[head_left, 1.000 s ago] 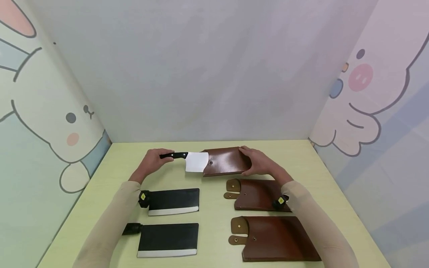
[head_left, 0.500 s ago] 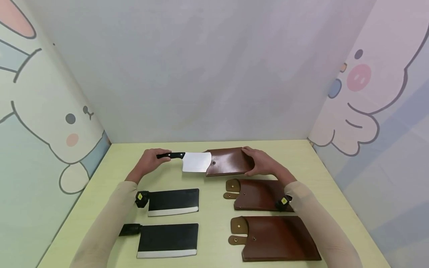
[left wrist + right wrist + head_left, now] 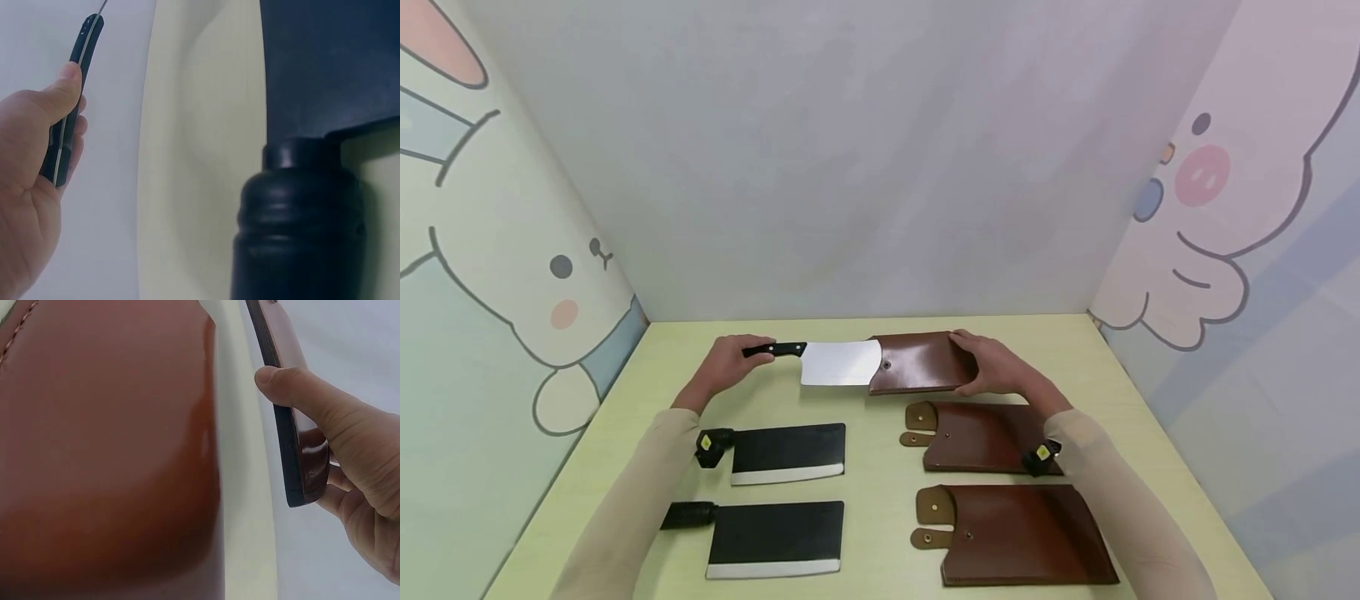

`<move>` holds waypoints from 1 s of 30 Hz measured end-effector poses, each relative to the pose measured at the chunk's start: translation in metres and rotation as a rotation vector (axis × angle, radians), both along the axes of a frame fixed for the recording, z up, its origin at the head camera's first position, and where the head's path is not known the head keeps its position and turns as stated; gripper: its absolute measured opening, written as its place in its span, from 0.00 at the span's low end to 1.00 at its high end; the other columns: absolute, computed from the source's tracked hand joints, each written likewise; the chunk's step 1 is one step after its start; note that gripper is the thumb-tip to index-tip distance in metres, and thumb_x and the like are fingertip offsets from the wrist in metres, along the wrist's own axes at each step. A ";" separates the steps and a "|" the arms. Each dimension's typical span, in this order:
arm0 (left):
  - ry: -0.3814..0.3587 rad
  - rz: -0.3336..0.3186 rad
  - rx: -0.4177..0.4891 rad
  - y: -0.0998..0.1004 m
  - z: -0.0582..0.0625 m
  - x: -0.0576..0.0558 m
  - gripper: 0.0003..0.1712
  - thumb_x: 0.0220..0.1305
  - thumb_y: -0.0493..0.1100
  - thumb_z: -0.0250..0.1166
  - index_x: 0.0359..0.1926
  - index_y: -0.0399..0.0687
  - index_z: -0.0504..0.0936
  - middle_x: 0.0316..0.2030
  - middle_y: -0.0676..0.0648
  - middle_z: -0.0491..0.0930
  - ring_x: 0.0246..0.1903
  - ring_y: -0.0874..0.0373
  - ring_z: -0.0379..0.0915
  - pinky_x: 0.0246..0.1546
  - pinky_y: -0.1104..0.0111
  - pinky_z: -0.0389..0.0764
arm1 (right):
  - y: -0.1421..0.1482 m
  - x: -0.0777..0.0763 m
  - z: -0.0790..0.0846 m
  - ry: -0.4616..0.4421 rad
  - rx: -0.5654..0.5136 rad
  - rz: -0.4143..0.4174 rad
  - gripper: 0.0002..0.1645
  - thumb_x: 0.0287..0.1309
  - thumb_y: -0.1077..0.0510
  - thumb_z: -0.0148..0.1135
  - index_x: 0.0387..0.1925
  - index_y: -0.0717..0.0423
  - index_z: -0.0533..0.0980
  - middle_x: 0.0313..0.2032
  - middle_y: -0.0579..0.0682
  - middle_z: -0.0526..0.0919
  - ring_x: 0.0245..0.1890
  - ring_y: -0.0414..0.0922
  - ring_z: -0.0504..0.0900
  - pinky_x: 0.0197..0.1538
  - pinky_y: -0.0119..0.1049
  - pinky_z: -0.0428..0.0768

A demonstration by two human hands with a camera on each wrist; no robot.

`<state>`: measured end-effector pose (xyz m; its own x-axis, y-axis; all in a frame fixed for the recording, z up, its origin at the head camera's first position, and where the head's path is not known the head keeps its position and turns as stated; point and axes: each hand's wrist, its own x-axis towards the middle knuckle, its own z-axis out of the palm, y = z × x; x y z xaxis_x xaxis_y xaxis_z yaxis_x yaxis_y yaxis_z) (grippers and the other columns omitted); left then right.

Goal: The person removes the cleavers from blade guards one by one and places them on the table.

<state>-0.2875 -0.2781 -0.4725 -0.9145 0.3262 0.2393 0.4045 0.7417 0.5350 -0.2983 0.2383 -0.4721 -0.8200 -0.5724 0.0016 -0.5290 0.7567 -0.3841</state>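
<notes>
At the back of the table my left hand [image 3: 727, 362] grips the black riveted handle of a cleaver [image 3: 838, 364]. In the left wrist view the thumb [image 3: 67, 78] lies along that handle. The bright blade points right, and its front end is covered by a brown leather sheath [image 3: 917, 363]. My right hand [image 3: 996, 364] holds the sheath by its far right end, thumb on one edge and fingers on the other. The right wrist view shows the sheath [image 3: 294, 419] edge-on in the grip. Sheath and cleaver are raised above the tabletop, with a shadow below.
Two dark cleavers with pale edges, an upper one [image 3: 788, 450] and a lower one [image 3: 775, 537], lie on the left under my left arm. To the right lie two more brown sheaths, the upper sheath [image 3: 977, 433] and the lower sheath [image 3: 1022, 533], straps facing left. Walls enclose the table [image 3: 880, 467].
My left hand has moved left with the cleaver and my right hand slightly right with the sheath. More of the blade shows outside the sheath than before.
</notes>
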 end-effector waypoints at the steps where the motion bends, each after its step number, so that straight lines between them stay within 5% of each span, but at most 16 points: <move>1: -0.001 0.001 0.001 -0.001 0.000 0.000 0.22 0.67 0.44 0.71 0.58 0.40 0.85 0.52 0.37 0.85 0.33 0.52 0.74 0.34 0.61 0.73 | 0.001 0.000 0.000 0.001 0.002 -0.001 0.67 0.47 0.43 0.82 0.79 0.60 0.54 0.77 0.63 0.56 0.74 0.62 0.62 0.67 0.58 0.70; 9: 0.019 0.005 -0.001 -0.009 -0.001 0.000 0.21 0.67 0.44 0.71 0.58 0.40 0.85 0.51 0.37 0.86 0.32 0.53 0.73 0.32 0.62 0.72 | 0.007 0.002 -0.001 0.000 -0.015 -0.007 0.67 0.47 0.44 0.82 0.79 0.60 0.54 0.77 0.64 0.56 0.73 0.64 0.62 0.66 0.59 0.70; 21: 0.003 0.043 -0.021 -0.031 -0.003 0.008 0.23 0.69 0.47 0.70 0.60 0.40 0.84 0.54 0.36 0.84 0.43 0.49 0.80 0.38 0.58 0.76 | 0.025 0.002 -0.002 -0.010 -0.033 -0.032 0.66 0.47 0.44 0.82 0.79 0.60 0.54 0.77 0.64 0.56 0.74 0.64 0.62 0.66 0.59 0.71; 30: 0.007 0.044 -0.032 -0.042 0.000 0.010 0.23 0.70 0.48 0.69 0.60 0.39 0.84 0.54 0.34 0.83 0.39 0.47 0.79 0.36 0.59 0.74 | 0.034 0.003 0.001 -0.006 -0.037 -0.056 0.66 0.47 0.46 0.83 0.79 0.61 0.55 0.77 0.64 0.57 0.73 0.64 0.63 0.65 0.60 0.70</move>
<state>-0.2778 -0.3200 -0.4728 -0.9266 0.2930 0.2359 0.3746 0.7756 0.5081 -0.2952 0.2727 -0.4716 -0.8508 -0.5253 0.0165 -0.4838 0.7705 -0.4152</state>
